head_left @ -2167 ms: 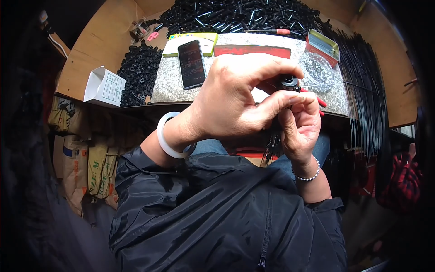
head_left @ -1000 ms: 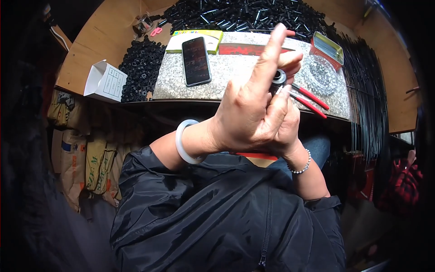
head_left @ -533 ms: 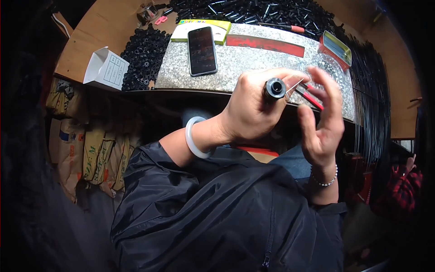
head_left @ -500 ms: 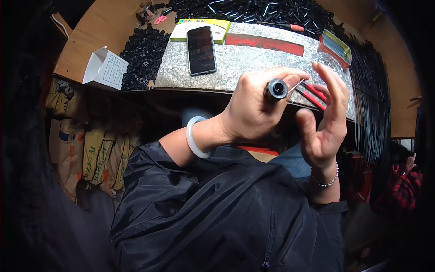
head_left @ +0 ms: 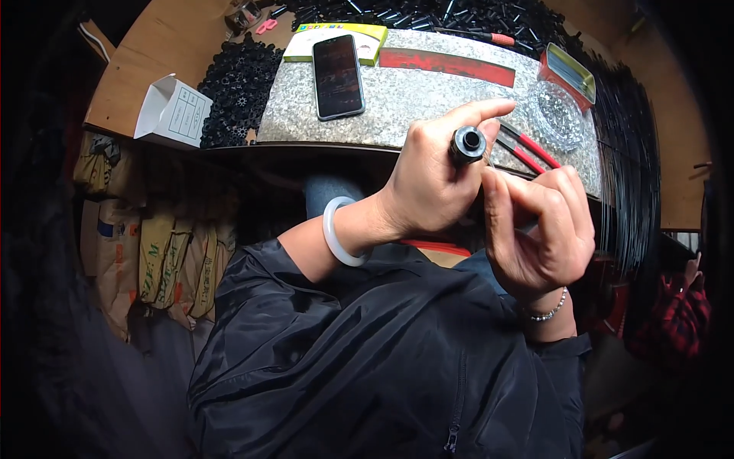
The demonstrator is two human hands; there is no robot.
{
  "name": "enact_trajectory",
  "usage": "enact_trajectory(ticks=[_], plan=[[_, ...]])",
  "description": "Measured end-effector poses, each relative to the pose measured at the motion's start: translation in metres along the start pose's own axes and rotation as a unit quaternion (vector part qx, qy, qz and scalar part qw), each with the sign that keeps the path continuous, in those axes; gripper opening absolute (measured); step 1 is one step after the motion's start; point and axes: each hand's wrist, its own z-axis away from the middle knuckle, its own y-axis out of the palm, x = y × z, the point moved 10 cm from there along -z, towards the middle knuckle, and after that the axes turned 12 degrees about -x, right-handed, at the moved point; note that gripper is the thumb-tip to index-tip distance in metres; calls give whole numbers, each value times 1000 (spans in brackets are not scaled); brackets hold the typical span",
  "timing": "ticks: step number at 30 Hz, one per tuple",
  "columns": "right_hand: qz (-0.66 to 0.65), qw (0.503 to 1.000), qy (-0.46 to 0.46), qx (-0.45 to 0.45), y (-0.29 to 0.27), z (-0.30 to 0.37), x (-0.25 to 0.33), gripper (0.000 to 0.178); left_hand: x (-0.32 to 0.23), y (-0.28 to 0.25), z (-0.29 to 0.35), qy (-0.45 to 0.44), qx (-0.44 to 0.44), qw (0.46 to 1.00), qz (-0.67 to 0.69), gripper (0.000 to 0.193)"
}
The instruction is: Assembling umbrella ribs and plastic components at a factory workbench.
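Note:
My left hand (head_left: 432, 180) is closed around a short black tube (head_left: 468, 144), whose ringed, hollow end points up at me. Its index finger stretches out past the tube. Close beside it, my right hand (head_left: 543, 222) pinches with thumb and index fingertip just below the tube's side. A thin, pale sliver shows at those fingertips, too small to name. Beyond the hands, a pair of red-handled pliers (head_left: 541, 147) lies on the grey speckled board (head_left: 413, 107), partly hidden by my hands.
On the board are a phone (head_left: 338, 80), a yellow-green box (head_left: 375, 42), a red strip (head_left: 447, 66), an open tin (head_left: 567, 76) and a clear plastic coil or dish (head_left: 558, 118). Black parts (head_left: 237, 96), a white carton (head_left: 177, 115) and long black rods (head_left: 623, 153) flank it.
My right hand, spread and apart before, has moved left and closed into a pinch beside the tube. My left hand keeps the tube; its index finger has straightened away from it.

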Motion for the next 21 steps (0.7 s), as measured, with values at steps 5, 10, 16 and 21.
enact_trajectory(ticks=[5,10,16,21], plan=[[-218,910,341,91,16,10,-49,16,-4,3,0,9,39,999,7,25],[-80,992,89,45,0,-9,-12,11,-3,5,-1,19,47,999,-20,24],[46,995,-80,28,2,6,17,17,5,-2,2,-32,14,999,-16,24],[68,992,-102,26,0,1,22,16,9,1,4,-62,19,998,-14,24]])
